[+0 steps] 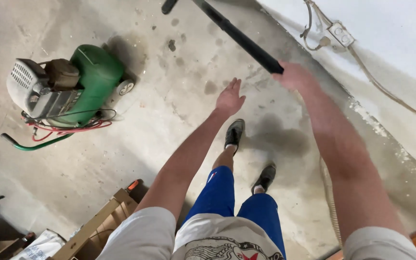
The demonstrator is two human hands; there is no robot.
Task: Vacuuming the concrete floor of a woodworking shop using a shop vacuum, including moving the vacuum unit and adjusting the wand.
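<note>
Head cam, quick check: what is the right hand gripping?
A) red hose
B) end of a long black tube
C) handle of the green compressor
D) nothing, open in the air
B: the right hand is closed around the near end of the long black tube, which runs up and away over the concrete floor; the left hand is open and empty.

bare concrete floor (179, 120) ahead, green compressor (73, 86) left, wall (391, 29) right
</note>
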